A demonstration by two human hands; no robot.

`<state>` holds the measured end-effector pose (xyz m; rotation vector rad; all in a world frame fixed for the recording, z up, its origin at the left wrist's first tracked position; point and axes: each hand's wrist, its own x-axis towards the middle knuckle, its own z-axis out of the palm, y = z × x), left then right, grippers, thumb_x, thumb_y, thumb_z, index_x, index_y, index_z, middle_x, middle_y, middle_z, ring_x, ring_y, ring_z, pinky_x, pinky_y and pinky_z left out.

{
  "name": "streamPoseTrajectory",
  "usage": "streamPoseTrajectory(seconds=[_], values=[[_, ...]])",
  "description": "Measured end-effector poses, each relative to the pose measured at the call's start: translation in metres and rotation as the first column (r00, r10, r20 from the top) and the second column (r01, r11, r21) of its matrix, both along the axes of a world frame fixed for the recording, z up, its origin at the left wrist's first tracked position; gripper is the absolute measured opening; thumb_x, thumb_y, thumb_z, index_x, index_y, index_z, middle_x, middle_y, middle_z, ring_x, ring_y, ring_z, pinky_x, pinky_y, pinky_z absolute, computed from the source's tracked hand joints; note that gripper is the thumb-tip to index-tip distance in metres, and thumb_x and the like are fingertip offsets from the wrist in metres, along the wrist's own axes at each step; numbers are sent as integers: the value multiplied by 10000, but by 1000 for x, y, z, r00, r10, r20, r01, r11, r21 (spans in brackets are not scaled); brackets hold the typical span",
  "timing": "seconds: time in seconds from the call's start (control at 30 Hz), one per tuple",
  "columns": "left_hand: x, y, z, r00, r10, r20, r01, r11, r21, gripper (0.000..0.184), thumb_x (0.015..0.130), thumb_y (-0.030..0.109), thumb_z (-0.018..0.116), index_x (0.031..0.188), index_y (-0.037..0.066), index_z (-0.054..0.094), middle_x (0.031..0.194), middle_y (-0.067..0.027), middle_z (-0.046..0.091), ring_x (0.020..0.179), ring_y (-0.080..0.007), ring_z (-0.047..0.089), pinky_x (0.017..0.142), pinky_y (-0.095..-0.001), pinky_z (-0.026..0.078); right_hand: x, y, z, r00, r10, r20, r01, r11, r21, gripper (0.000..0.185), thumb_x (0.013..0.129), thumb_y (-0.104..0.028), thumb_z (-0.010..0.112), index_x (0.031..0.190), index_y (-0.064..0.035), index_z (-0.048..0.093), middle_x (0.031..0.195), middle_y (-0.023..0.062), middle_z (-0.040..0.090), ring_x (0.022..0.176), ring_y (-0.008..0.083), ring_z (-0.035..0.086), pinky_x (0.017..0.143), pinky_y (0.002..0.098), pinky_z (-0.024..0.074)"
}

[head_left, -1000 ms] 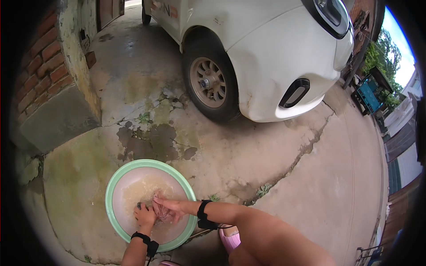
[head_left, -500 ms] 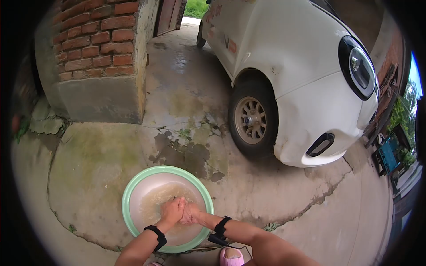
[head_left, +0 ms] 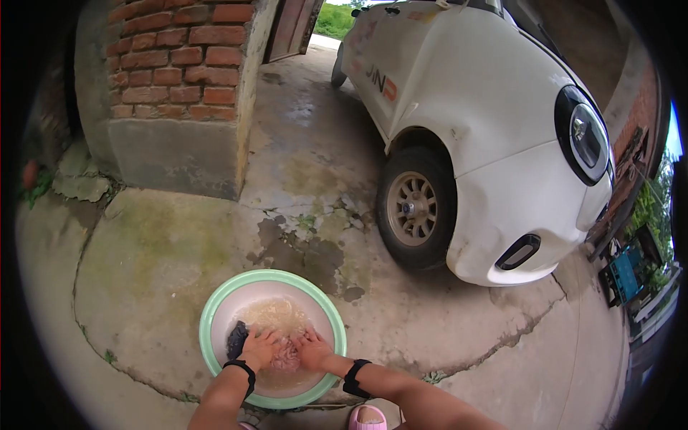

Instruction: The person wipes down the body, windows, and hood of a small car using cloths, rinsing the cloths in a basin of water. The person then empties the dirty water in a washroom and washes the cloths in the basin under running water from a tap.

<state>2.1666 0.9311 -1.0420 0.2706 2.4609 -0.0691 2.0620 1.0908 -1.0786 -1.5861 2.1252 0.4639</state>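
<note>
A round basin [head_left: 208,326] with a pale green rim holds murky, brownish water [head_left: 276,313]. My left hand [head_left: 262,347] is in it with fingers spread, just right of a dark, wet cloth-like bundle [head_left: 236,340]. Opposite, my right hand [head_left: 313,350] also has its fingers apart, at the water's surface. A pinkish, crumpled, cloth-like thing [head_left: 286,357] lies between the hands, partly under water. Both hands rest at its sides, and neither is closed around it. Each wrist wears a black band.
A white car [head_left: 494,158] with a dark front wheel [head_left: 417,208] stands beyond the basin on the right. A brick pillar [head_left: 179,72] rises at the left. The cracked concrete floor [head_left: 165,251] has damp patches. A pink slipper [head_left: 368,418] shows below the basin.
My hands were clasped together over the water; now they are apart and lower, with fingers spread. The pinkish crumpled thing and the dark bundle have come into sight. The view has shifted slightly.
</note>
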Motion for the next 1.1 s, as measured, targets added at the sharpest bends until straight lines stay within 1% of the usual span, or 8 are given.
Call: streamPoseTrajectory(seconds=[0.1, 0.17, 0.37, 0.6, 0.73, 0.87, 0.93, 1.1], values=[[-2, 10, 5, 851, 486, -196, -453, 870, 194, 592, 850, 214, 602, 1394, 170, 372, 1419, -154, 329, 1336, -329, 304, 1077, -509, 234, -10, -4, -16, 834, -365, 413, 508, 800, -319, 771, 861, -491, 525, 1479, -163, 201, 1510, 101, 259, 1391, 391, 191, 1056, 607, 240], [-6, 35, -19, 211, 977, 8, -767, 161, 621, 510, 808, 135, 638, 1284, 113, 456, 1269, -159, 434, 1193, -348, 441, 995, -450, 357, 14, -17, 84, -269, -522, 809, 815, 324, 480, 806, 890, -604, 419, 1482, -121, 162, 1524, 142, 205, 1411, 345, 161, 1071, 574, 233], [-34, 84, 8, 205, 979, -2, -207, 45, 977, 283, 833, 105, 623, 1086, 57, 506, 1045, -186, 557, 1010, -328, 551, 855, -386, 432, -28, -18, 24, -818, -121, 562, 503, 324, 801, 644, 888, -602, 461, 1289, -98, 492, 1205, 119, 569, 1136, 256, 539, 948, 407, 428], [-48, 71, 32, 303, 797, -522, 58, 532, 845, 151, 918, 178, 528, 1005, 59, 498, 868, -161, 612, 763, -382, 608, 703, -477, 477, -43, -18, -14, -597, -121, 793, 675, 458, 578, 478, 920, -504, 485, 1167, -106, 583, 1034, 74, 608, 979, 229, 582, 858, 374, 461], [-39, 11, 16, 472, 819, -326, -508, 555, 659, 200, 935, 228, 458, 1050, 64, 459, 958, -196, 599, 877, -379, 592, 743, -477, 472, -39, -14, -2, -465, -205, 861, 777, 371, 508, 415, 934, -462, 495, 1115, -110, 622, 961, 55, 624, 911, 217, 601, 820, 359, 475], [-10, -13, -20, 440, 808, -392, -674, 585, 451, 371, 907, 269, 498, 1229, 95, 436, 1314, -180, 425, 1208, -348, 427, 892, -553, 394, -27, -1, 12, 416, -152, 897, 755, 608, -247, 279, 916, -195, 556, 1162, -76, 611, 1124, 63, 597, 999, 190, 595, 839, 320, 484], [7, 2, -26, 377, 774, -509, -763, 571, 304, 451, 900, 298, 509, 1301, 113, 415, 1409, -174, 335, 1280, -353, 355, 905, -606, 362, -3, 12, 40, 996, -90, -19, 60, 800, -597, 307, 862, -145, 550, 1149, -60, 617, 1154, 98, 585, 1072, 235, 575, 896, 342, 463], [8, -15, -21, 921, 357, -158, -313, 916, 251, 709, 802, 407, 599, 1414, 182, 321, 1448, -139, 245, 1331, -402, 180, 945, -634, 290, -24, -19, 23, 933, -259, 248, 264, 965, 16, 436, 883, -261, 515, 1284, -91, 512, 1374, 140, 411, 1283, 291, 382, 1005, 455, 369]])
